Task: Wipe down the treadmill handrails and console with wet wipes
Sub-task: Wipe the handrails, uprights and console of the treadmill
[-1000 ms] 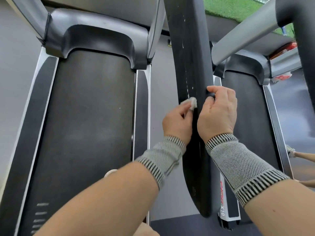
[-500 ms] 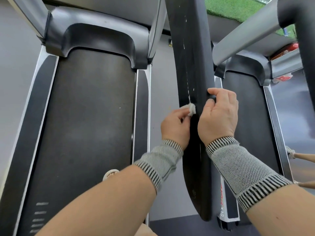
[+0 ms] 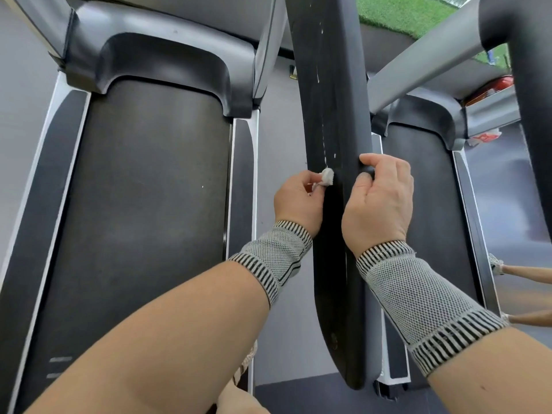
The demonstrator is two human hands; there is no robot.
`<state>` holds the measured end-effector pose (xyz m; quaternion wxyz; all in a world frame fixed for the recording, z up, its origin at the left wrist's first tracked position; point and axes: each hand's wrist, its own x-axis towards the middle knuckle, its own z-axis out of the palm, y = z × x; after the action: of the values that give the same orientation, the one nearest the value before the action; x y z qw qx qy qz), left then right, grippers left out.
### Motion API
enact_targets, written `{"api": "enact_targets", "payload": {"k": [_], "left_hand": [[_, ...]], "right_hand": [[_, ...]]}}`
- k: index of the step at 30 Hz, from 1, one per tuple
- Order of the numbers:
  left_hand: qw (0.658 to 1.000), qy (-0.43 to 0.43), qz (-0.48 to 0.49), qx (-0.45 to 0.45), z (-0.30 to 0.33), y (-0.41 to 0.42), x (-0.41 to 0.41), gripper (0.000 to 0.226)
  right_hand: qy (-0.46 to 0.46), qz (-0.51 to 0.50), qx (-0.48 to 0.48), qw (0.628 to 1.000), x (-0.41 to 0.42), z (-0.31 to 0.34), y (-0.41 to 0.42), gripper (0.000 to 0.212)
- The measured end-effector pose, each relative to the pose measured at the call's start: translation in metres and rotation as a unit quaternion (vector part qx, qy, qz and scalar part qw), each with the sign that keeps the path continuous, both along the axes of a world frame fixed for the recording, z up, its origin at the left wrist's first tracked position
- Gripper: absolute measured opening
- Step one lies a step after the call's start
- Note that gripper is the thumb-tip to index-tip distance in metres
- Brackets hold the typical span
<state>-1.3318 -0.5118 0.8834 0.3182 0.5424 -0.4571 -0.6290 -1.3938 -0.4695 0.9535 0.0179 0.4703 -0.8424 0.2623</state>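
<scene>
A long black handrail (image 3: 331, 115) runs from the top of the view down to its rounded end near the bottom, streaked with a thin line of white flecks. My left hand (image 3: 298, 201) pinches a small wadded white wet wipe (image 3: 416, 176) against the rail's left side. My right hand (image 3: 379, 201) grips the rail from the right, thumb and fingers curled round its edge. Both wrists wear grey knit bands.
The dark treadmill belt (image 3: 143, 219) lies below on the left with its motor cover (image 3: 161, 55) at the top. A second treadmill belt (image 3: 424, 186) sits to the right, under a silver upright (image 3: 424, 58). Another black rail (image 3: 528, 85) crosses the upper right. Green turf shows beyond.
The wipe in my left hand slid down the rail and then back up a little. My right hand stayed gripping the rail at about the same place.
</scene>
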Motion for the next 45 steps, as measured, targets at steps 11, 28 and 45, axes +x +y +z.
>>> {"api": "enact_targets", "payload": {"k": [11,28,45], "left_hand": [[0.998,-0.038,-0.017,-0.047,0.010,-0.009,0.001,0.017],[0.997,-0.053,0.001,-0.063,0.003,-0.024,0.020,0.015],[0.999,0.017,-0.020,0.022,0.013,-0.020,0.015,0.017]], "right_hand": [[0.000,-0.003,0.005,1.000,0.000,0.000,0.000,0.026],[0.002,-0.002,0.011,1.000,0.001,0.003,-0.001,0.026],[0.007,0.003,0.008,1.000,-0.001,0.000,0.000,0.027]]}}
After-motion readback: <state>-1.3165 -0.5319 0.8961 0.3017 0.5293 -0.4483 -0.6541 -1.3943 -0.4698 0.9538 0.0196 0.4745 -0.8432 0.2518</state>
